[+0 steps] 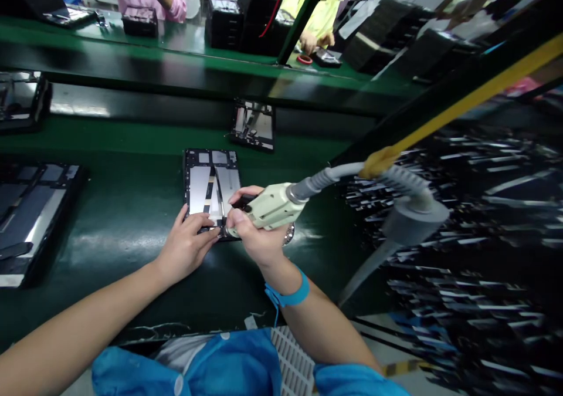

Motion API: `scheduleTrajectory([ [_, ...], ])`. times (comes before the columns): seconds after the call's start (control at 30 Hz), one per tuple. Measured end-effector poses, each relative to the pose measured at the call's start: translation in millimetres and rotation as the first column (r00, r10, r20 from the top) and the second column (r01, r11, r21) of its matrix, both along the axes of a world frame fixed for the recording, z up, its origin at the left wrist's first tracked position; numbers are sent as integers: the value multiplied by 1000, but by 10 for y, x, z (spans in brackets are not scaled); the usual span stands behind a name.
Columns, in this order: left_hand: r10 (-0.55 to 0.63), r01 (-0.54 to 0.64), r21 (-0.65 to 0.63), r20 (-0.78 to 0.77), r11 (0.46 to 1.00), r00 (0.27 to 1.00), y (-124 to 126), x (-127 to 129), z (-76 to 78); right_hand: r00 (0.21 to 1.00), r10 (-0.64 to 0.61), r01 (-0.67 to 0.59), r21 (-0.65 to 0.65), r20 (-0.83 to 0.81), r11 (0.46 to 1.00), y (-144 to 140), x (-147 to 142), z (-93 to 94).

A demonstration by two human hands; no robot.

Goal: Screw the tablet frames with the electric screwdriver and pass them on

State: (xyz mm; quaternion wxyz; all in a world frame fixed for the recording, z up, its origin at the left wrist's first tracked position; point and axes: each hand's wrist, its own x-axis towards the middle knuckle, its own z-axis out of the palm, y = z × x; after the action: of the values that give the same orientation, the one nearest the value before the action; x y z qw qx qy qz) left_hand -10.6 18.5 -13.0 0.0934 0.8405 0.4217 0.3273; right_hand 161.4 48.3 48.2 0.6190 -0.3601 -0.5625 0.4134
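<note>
A tablet-like device (200, 179) in a black frame lies on the green bench, its inner side with metal plates and flat ribbon cables showing. Over its lower left corner rests my left hand (187, 246), the thumb apart by the left edge and the fingers stretched along the bottom edge. My right hand (257, 237) is wrapped round a cream gun-shaped air gun (277, 205) with a black trigger part. Its nozzle points at the device's lower right edge, close to my left fingertips. Whether the nozzle touches cannot be told.
A smaller opened device (253, 125) lies behind; larger ones (30, 214) are on the left. The thick grey cable (347, 170) hangs from a yellow hose (479, 88). Racked dark parts (475, 255) stand at right. Across the bench, people work beside stacked black trays (223, 23).
</note>
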Motion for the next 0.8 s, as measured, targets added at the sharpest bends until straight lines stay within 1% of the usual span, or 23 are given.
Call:
scheduleTrajectory([
  [0.2,2,-2,-26,-6,1000,1000,-4,6,41,999,43,-42,-31,8,999,-28,-11,-46],
  [0.3,-9,8,-23,-11,1000,1000,-6,-5,46,998,47,-46,-39,35,998,-50,-15,-39],
  [0.37,-11,11,-9,-16,1000,1000,-10,-15,42,995,49,-48,-26,83,999,-63,-23,-19],
  [0.47,-14,15,25,-36,1000,999,-12,-32,35,991,15,-20,37,134,999,-79,-55,7],
  [0.53,-19,21,38,-54,999,998,-11,-41,33,991,-17,8,71,134,997,-85,-74,14],
  [0.63,-21,23,34,-65,999,998,-9,-48,27,997,-3,-3,61,84,998,-46,-29,22],
  [0.67,-19,21,31,-62,999,998,-8,-48,23,998,-21,18,56,60,998,-9,19,28],
  [0.7,-17,18,31,-56,999,998,-7,-48,17,997,-69,66,57,40,996,45,85,34],
  [0.73,-15,16,33,-50,999,999,-6,-47,11,989,-145,143,66,25,987,114,164,39],
  [0.8,-11,12,38,-36,999,999,-3,-47,-2,942,-335,332,98,20,938,284,342,37],
])
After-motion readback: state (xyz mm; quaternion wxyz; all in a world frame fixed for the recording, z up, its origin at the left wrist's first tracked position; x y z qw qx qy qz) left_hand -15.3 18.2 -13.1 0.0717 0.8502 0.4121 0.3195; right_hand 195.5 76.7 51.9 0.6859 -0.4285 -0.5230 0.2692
